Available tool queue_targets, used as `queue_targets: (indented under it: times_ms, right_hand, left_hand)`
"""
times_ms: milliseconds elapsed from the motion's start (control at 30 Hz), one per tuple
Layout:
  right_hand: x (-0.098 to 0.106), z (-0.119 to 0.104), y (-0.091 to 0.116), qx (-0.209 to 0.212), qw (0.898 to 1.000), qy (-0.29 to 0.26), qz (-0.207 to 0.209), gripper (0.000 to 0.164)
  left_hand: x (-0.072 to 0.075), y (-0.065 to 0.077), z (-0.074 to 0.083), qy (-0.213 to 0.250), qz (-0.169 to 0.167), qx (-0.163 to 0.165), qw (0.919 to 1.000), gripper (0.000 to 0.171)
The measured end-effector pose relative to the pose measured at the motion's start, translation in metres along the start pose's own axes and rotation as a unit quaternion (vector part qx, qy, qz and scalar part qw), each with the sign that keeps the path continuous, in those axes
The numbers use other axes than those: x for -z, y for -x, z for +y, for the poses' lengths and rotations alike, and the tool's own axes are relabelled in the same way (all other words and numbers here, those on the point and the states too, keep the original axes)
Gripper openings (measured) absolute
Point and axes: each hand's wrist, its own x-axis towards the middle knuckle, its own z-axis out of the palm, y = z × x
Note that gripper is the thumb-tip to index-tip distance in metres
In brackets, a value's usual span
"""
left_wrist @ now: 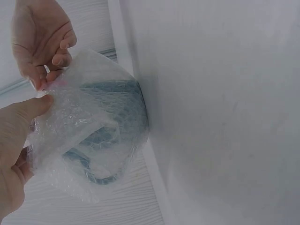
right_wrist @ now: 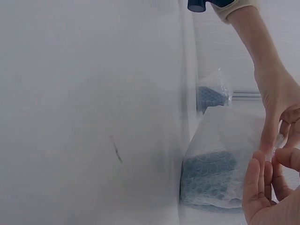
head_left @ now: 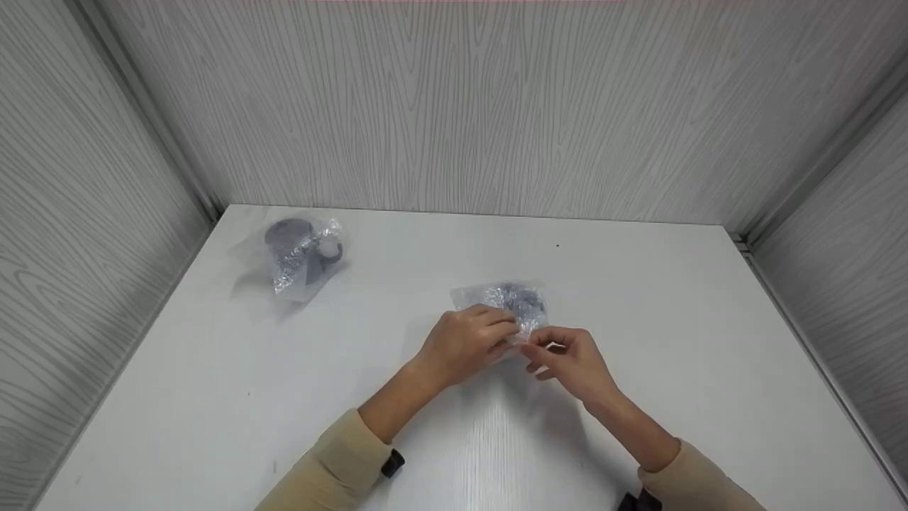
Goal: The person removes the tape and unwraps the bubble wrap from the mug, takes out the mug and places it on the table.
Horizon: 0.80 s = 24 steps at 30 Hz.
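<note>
A bubble-wrap bag (head_left: 469,295) stands on the table with a blue-grey mug (left_wrist: 124,110) inside, its curved handle showing through the clear plastic in the left wrist view. My left hand (head_left: 472,341) grips the bag's top edge, thumb on the near side. Close beside it, my right hand (head_left: 573,360) pinches the same edge between thumb and forefinger, at a small pinkish strip (left_wrist: 58,83). The other fingers of the right hand are loosely bent. In the right wrist view the fingertips of both hands meet at the bag's opening side.
Another bubble-wrapped mug (head_left: 291,248), dark grey-blue with a handle, sits at the table's back left. The white table (head_left: 674,319) is bounded by pale wood-grain panels (head_left: 454,106) at the back and both sides. Small dark marks dot the tabletop.
</note>
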Motion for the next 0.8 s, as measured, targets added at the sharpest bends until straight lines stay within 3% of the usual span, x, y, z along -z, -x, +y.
queue_targets:
  times_ms: [367,800]
  right_hand:
    - [0.001,0.0028,-0.0007,-0.01,1.0,-0.003,-0.009,0.027]
    - [-0.0014,0.0103,0.0022,0.026,0.999,0.014,0.035,0.021]
  left_hand:
    - [-0.0034,0.0033,-0.0009,0.009,0.01,-0.005,0.9999,0.016]
    - [-0.0031,0.004,-0.0021,0.013,0.025,-0.019,0.9994,0.018]
